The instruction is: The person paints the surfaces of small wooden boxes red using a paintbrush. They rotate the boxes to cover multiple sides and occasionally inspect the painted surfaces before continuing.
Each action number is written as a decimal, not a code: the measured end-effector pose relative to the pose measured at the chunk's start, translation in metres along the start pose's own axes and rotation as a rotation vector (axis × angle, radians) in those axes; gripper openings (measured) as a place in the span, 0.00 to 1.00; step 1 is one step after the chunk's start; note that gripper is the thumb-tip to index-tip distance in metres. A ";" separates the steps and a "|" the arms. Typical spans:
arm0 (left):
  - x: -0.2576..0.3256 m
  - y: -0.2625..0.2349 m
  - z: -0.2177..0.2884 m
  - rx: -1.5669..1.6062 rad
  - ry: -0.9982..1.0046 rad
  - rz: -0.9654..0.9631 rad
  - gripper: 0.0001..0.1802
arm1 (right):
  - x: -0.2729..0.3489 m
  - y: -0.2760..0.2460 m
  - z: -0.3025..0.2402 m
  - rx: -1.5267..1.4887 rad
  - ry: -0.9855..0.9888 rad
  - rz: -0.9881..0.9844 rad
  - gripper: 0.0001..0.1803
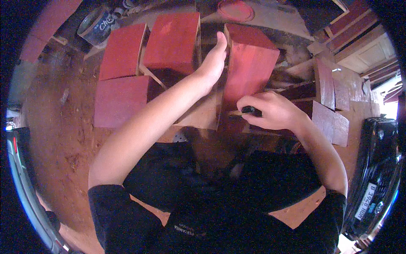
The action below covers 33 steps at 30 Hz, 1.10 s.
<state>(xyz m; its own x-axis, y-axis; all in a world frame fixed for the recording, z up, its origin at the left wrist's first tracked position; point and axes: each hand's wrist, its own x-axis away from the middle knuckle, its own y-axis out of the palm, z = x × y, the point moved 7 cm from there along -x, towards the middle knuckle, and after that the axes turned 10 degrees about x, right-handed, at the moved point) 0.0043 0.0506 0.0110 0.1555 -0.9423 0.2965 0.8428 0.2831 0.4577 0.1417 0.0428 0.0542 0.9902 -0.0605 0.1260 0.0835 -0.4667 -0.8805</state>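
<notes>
Black-shirted shoulders and lap are filling the lower frame, w/ both forearms reaching up from them toward a red-painted wooden box (249, 67). Left hand (213, 63) is lying flat against the box's left side, fingers pressed together, thumb up at the top edge, prob. bracing the box so it isn't sliding. Right hand (272, 111) is curling shut around a small black tool (251, 111) at the box's lower end, just beside its bottom edge; can't tell what kind of tool. Left of the box, three more red boxes (127, 67) are sitting on the dirt floor (59, 139), open sides hidden or dark, so contents can't be told. Right of the box, red wood panels (332, 106) are stacking loosely. Behind-left of the box, a metal can (96, 26) is lying tilted.
</notes>
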 end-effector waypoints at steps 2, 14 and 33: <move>-0.003 0.002 0.002 -0.013 0.027 0.026 0.46 | -0.001 -0.004 0.006 0.059 0.030 0.032 0.11; -0.006 -0.001 0.016 -0.005 0.009 0.119 0.48 | 0.043 -0.108 0.015 0.017 0.174 0.734 0.13; -0.045 0.004 0.021 -0.053 0.078 0.017 0.44 | 0.038 -0.100 -0.064 0.598 -0.369 0.547 0.12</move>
<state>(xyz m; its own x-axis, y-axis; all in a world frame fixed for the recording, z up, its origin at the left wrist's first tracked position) -0.0100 0.0979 0.0168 0.2075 -0.9492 0.2364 0.8658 0.2908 0.4073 0.1638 0.0302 0.1764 0.8729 0.1960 -0.4467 -0.4696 0.0894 -0.8784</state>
